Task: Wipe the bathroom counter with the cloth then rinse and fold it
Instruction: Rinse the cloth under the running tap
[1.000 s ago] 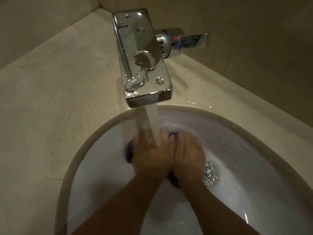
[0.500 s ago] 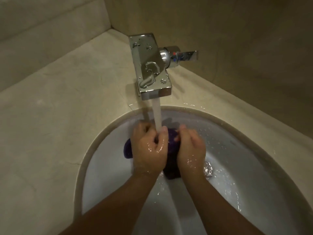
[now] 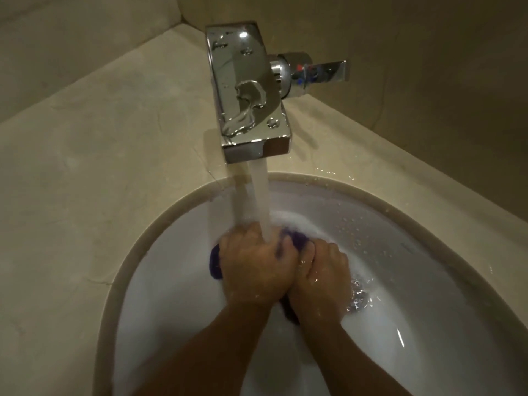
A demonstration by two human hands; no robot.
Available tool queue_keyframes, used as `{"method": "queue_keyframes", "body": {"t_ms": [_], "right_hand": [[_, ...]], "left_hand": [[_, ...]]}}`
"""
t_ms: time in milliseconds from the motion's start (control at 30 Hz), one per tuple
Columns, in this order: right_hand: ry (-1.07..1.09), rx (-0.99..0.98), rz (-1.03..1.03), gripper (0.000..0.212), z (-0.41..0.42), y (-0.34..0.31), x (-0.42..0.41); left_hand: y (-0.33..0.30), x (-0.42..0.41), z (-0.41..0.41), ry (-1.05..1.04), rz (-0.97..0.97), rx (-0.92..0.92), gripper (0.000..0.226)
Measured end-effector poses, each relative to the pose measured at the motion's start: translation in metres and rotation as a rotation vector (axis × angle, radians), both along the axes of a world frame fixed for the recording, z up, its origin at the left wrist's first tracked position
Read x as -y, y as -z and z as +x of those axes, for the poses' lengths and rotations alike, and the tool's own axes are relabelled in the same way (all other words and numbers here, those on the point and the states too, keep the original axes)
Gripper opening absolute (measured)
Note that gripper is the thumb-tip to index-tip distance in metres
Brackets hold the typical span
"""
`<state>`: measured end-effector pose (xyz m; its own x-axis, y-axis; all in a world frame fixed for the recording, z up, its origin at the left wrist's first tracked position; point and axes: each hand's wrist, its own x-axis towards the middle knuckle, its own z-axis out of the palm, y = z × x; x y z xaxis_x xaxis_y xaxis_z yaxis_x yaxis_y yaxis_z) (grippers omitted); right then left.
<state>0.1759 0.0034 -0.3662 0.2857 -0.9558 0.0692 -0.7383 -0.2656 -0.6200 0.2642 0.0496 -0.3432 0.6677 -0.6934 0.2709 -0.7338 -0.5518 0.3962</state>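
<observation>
A purple cloth (image 3: 294,243) is bunched up inside the white oval sink basin (image 3: 428,267), held right under the stream of water (image 3: 261,201) that is poured from the square chrome faucet (image 3: 247,90). The cloth is gripped by both hands, which are pressed side by side with knuckles up: the left hand (image 3: 254,267) is curled over its left part, the right hand (image 3: 321,272) over its right part, fingers wrapped round the fabric. Only bits of the cloth can be seen: one purple end sticking out past the left hand toward the basin's left wall, a hump between the two hands near the stream, and a dark fold poking out below where the wrists meet. So its long axis seems to be laid roughly left to right across the basin, though most of it is hidden by the hands. The stream is landed on the left hand's knuckles. The drain (image 3: 357,298) is seen just right of the right hand, with water swirling over it. The lever handle (image 3: 323,71) is pointed to the right, and the beige stone counter (image 3: 85,181) is wrapped around the basin, with droplets near the rim
</observation>
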Motion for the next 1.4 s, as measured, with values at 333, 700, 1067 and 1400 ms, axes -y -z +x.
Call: {"method": "queue_keyframes", "body": {"t_ms": [333, 700, 1067, 1400], "right_hand": [[0.019, -0.166, 0.180, 0.054, 0.005, 0.000, 0.024], [0.120, 0.749, 0.554, 0.038, 0.014, -0.069, 0.008], [-0.014, -0.117, -0.012, 0.039, 0.011, 0.009, 0.001], [0.041, -0.198, 0.063, 0.042, 0.021, 0.004, 0.021]], "left_hand": [[-0.003, 0.020, 0.001, 0.005, 0.125, -0.032, 0.032], [-0.033, -0.004, 0.007, -0.018, -0.518, -0.547, 0.024], [0.000, -0.006, 0.002, 0.017, 0.039, -0.005, 0.041], [0.000, 0.020, 0.002, -0.050, -0.023, 0.022, 0.033]]}}
